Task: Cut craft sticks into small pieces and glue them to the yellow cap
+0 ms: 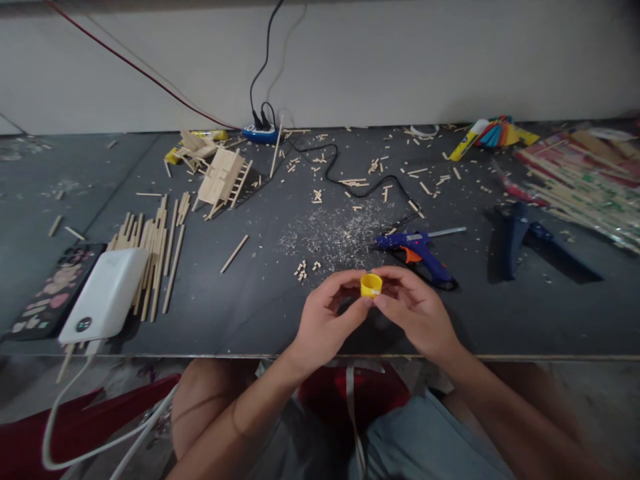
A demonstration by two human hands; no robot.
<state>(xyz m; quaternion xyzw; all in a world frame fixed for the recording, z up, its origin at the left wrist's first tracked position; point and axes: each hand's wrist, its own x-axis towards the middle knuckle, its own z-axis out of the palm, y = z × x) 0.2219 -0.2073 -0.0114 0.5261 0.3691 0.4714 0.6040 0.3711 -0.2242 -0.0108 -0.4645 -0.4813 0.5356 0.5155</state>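
A small yellow cap (371, 285), round and hollow with its opening up, is held between both hands just above the table's near part. My left hand (330, 313) pinches it from the left with thumb and fingers. From the other side my right hand (417, 307) grips it the same way, thumb at the front beside a small pale bit on the cap. Just past my right hand lies a blue glue gun (417, 250) with an orange trigger and a clear glue stick in its back. Small cut wood pieces (301, 270) lie beyond my left hand.
Wooden sticks (155, 247), a white power bank (105, 293) and a phone (57, 290) are at left. Small stick-built furniture (220, 177) stands behind, near a blue power socket (261, 133). Blue cutters (517, 240), a yellow tube (469, 140) and plastic packs (585, 173) lie right.
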